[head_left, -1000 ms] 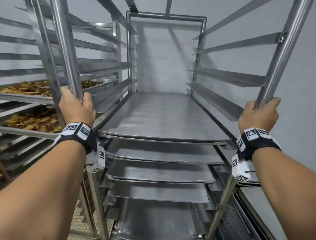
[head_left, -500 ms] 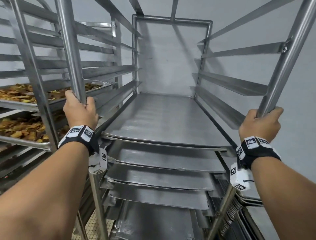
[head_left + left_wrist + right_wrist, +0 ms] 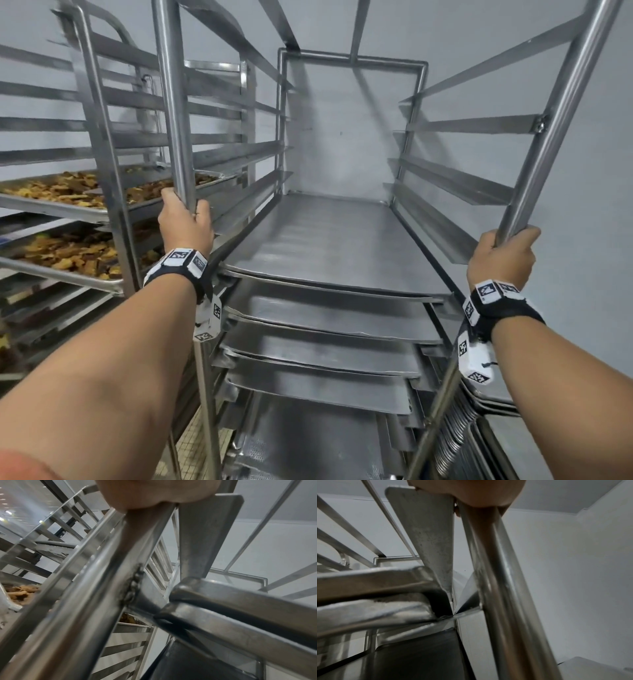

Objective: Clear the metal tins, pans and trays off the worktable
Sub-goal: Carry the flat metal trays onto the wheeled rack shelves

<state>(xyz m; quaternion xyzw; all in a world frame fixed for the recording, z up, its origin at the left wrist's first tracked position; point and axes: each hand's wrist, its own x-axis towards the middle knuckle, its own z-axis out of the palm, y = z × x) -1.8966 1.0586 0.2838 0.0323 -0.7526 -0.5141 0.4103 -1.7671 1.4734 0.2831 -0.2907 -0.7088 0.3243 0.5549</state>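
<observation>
A steel tray rack (image 3: 352, 58) stands in front of me, with several empty metal trays (image 3: 329, 246) slid onto its runners, one above another. My left hand (image 3: 185, 222) grips the rack's left front post (image 3: 173, 102), and the same post (image 3: 96, 588) fills the left wrist view below the palm (image 3: 154, 492). My right hand (image 3: 503, 253) grips the right front post (image 3: 555, 126). In the right wrist view the palm (image 3: 479, 492) wraps that post (image 3: 501, 588), with tray rims (image 3: 368, 609) just to its left.
A second rack (image 3: 96, 144) stands close on the left, holding trays of brown baked pieces (image 3: 61, 188). A plain grey wall (image 3: 342, 137) lies behind and to the right. More stacked trays (image 3: 493, 431) show at the lower right. Tiled floor (image 3: 191, 442) shows below.
Both hands keep their grip on the posts. The rack with the baked pieces has shifted right and nearer in view, and the rack I hold has turned slightly against it.
</observation>
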